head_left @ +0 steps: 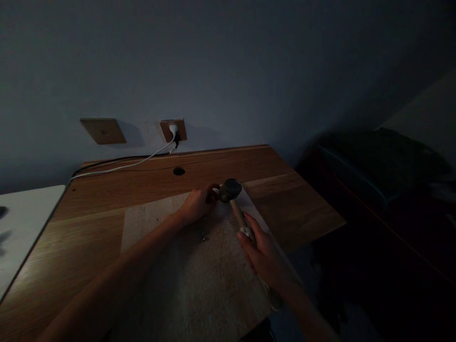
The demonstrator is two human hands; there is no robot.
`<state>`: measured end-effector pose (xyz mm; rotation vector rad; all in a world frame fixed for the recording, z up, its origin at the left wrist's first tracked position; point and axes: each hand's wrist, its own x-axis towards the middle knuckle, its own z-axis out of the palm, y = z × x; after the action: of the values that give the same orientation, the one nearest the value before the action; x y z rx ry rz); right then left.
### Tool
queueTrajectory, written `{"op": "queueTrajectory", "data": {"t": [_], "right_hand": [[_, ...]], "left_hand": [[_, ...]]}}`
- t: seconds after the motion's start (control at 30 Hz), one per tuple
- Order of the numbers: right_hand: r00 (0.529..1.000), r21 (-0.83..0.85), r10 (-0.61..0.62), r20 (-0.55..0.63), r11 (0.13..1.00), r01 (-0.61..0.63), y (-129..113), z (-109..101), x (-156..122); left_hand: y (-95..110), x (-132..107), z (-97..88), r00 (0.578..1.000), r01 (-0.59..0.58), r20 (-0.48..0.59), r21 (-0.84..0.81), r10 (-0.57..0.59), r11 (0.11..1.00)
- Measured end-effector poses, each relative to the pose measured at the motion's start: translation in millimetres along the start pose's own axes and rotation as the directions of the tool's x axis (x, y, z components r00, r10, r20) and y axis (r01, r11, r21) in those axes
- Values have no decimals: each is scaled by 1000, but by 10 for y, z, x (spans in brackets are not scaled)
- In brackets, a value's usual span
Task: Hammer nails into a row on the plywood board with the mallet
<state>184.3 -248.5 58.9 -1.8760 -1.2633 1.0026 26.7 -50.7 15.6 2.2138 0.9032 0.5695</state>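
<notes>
My right hand [265, 254] is wrapped round the wooden handle of a hammer [231, 191]. Something pale is wound about the handle near my fingers. The dark hammer head is over the far right part of a worn board [210, 280]. Close against the left of the head, my left hand [197, 204] has its fingers curled together in a pinch. What they hold, if anything, is hidden by the hand and the hammer head. On the board below my left hand lies a small pile of thin metal pieces that look like nails [202, 236].
Under the board is a wooden desk [295, 194] with a round cable hole [178, 171]. White and black cables [142, 161] run along its back to a wall socket [173, 130]. A white surface [28, 223] adjoins on the left. Dark items [388, 161] stand at right.
</notes>
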Motion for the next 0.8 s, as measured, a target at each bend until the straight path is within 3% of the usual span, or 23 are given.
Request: {"op": "queueTrajectory", "data": {"t": [0.47,0.6,0.67,0.8], "right_hand": [[993,-60,-94,-74,994,90,102,85,39],[995,-42,-80,-59,996,78,135,63,5],[995,-23,-60,-80,998,59,161,23,-35],[984,27,-71,-165,997,76,284,-55,-111]], "left_hand": [[12,11,-13,1000,26,3,-12,-26,1000],[43,-24,-109,1000,3,1,28,-3,1000],[72,-96,-210,998,-40,54,129,33,991],[166,-324,-380,941,-157,333,287,56,945]]}}
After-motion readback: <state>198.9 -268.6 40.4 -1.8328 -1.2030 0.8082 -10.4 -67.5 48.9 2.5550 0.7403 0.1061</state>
